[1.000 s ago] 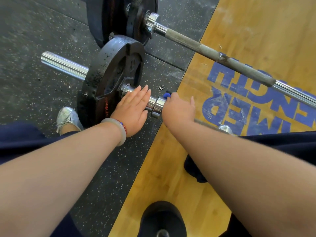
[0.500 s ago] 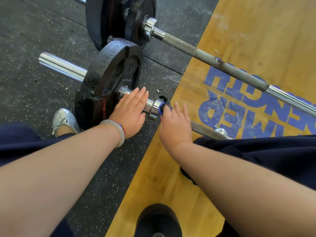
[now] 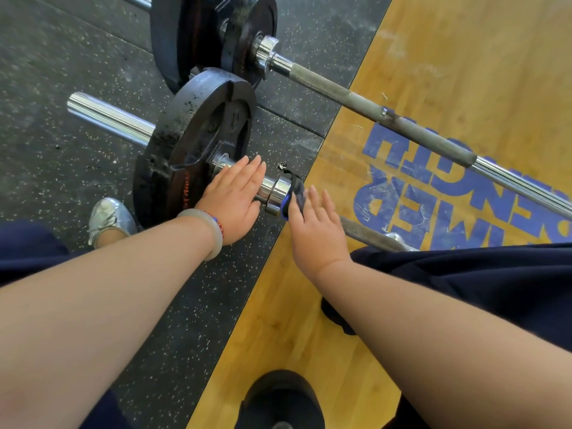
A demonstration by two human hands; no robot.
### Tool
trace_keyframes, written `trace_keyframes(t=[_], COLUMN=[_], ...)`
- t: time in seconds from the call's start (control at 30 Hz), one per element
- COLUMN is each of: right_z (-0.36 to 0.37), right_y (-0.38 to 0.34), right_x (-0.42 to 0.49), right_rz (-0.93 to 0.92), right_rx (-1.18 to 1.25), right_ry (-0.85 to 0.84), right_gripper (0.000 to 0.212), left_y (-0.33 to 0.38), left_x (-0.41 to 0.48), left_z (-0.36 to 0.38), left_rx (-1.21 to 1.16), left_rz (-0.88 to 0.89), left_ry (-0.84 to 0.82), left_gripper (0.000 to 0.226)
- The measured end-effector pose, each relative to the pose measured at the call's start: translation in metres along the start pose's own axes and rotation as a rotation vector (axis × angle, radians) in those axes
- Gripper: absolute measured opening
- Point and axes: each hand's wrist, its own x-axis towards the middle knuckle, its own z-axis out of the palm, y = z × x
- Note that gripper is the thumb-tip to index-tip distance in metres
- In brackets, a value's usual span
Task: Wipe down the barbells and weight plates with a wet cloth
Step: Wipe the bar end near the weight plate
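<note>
The left hand point(image 3: 235, 196) is lying flat, fingers straight and together, on the chrome sleeve of the near barbell point(image 3: 108, 117), touching it between the black weight plate point(image 3: 198, 140) and the collar point(image 3: 276, 191). A pale bracelet point(image 3: 213, 232) is sitting on its wrist. The right hand point(image 3: 315, 227) is resting just beyond the collar, fingers straight and slightly spread. Its thumb is hidden, so a pinch cannot be told. The dark, blue-edged cloth point(image 3: 294, 193) is lying over the collar's edge, touching that hand's index side. A second barbell point(image 3: 356, 99) is lying farther off across the wooden platform point(image 3: 278, 320). A second ago the right hand was curling over the bar with only a blue corner showing. The left is staying put.
</note>
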Motion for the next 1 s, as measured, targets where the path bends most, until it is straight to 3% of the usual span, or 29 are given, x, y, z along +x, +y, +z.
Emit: trace_keyframes(t=[0.17,0.23,0.3,0.4,0.47,0.57,0.67,0.83,1.0], right_z=[0.003,0.010,0.014,-0.002,-0.018,-0.024,-0.014,-0.022,-0.013], right_y=[0.025,0.026,0.018,0.007,0.007,0.000,-0.017,-0.015,-0.024], right_x=[0.000,-0.006,-0.006,0.015,0.031,0.051,0.059,0.089,0.060], right_rz=[-0.319,-0.465,-0.366,0.102,0.270,0.136,0.002,0.204,-0.035], right_rx=[-0.138,-0.079,0.078,0.393,0.537,0.484,0.362,0.368,0.247], right_ry=[0.005,0.069,0.190,0.343,0.362,0.243,0.131,-0.085,-0.027], right_gripper=[0.053,0.042,0.035,0.033,0.037,0.039,0.035,0.030,0.054], left_y=[0.000,0.001,0.000,0.000,0.004,0.011,0.006,-0.003,-0.003], left_x=[0.001,0.003,0.004,-0.005,-0.017,-0.028,-0.027,-0.027,-0.023], left_z=[-0.001,-0.004,-0.006,-0.005,0.001,0.013,0.017,0.012,0.015], left_rx=[0.005,0.001,-0.040,-0.126,-0.199,-0.275,-0.329,-0.313,-0.301], left_rz=[0.005,0.008,0.015,-0.023,-0.127,-0.240,-0.237,-0.183,-0.198], left_ry=[0.001,-0.013,-0.013,0.063,0.135,0.144,0.164,0.193,0.206], left_gripper=[0.064,0.064,0.062,0.060,0.059,0.061,0.059,0.055,0.053])
